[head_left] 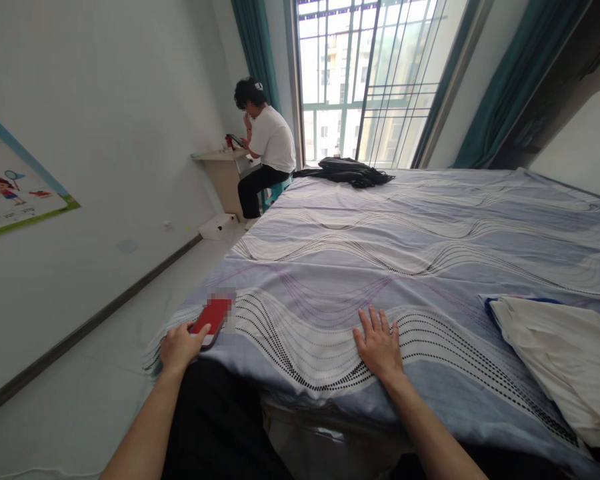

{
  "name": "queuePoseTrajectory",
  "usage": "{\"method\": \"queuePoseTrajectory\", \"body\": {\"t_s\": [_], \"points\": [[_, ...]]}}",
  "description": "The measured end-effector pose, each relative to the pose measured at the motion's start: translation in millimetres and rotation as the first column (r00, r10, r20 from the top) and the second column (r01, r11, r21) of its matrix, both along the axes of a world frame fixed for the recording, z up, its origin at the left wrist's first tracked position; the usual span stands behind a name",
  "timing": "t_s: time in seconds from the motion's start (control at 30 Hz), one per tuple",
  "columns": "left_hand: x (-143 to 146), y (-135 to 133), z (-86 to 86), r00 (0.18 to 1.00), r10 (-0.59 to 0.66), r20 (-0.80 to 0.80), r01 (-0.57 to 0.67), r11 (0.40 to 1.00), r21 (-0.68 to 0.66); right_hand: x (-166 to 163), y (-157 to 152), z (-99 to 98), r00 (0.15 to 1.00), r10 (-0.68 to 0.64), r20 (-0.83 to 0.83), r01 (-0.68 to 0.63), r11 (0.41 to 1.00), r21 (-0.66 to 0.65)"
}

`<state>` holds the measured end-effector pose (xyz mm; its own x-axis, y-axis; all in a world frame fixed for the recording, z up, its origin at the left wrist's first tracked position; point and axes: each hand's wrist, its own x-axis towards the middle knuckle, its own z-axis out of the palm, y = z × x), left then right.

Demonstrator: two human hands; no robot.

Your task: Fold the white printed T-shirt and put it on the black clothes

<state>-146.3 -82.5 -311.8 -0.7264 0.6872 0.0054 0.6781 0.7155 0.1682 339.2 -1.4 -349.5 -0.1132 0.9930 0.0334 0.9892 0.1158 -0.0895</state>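
At the near left corner of the bed, my left hand (183, 347) is closed around the lower end of a smartphone (214, 321). Its screen is lit red with a white strip at the bottom; a blurred patch covers the upper end. My right hand (379, 343) lies flat, fingers spread, on the patterned bedsheet (325, 313) and holds nothing. The sheet is grey-blue and white with wavy dotted lines.
A folded off-white cloth (565, 360) lies on the bed at the right. Dark clothing (347, 172) rests at the far edge. Beyond, a person (275, 140) in a white top sits on a stool beside a small desk (220, 157), holding a device. A barred window (370, 87) stands behind.
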Motion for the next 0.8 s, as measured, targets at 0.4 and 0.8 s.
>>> {"method": "queuePoseTrajectory", "body": {"t_s": [0.4,0.8], "points": [[-3.7,-1.1,-5.5,1.0,0.001,-0.024,0.0,1.0,0.029,-0.8,0.3,-2.6,1.0,0.0,0.012,0.0,1.0,0.02],[-2.8,0.6,-3.9,1.0,0.005,-0.004,-0.005,1.0,0.013,-0.9,0.1,-2.5,1.0,-0.002,0.015,0.002,1.0,0.019]]}}
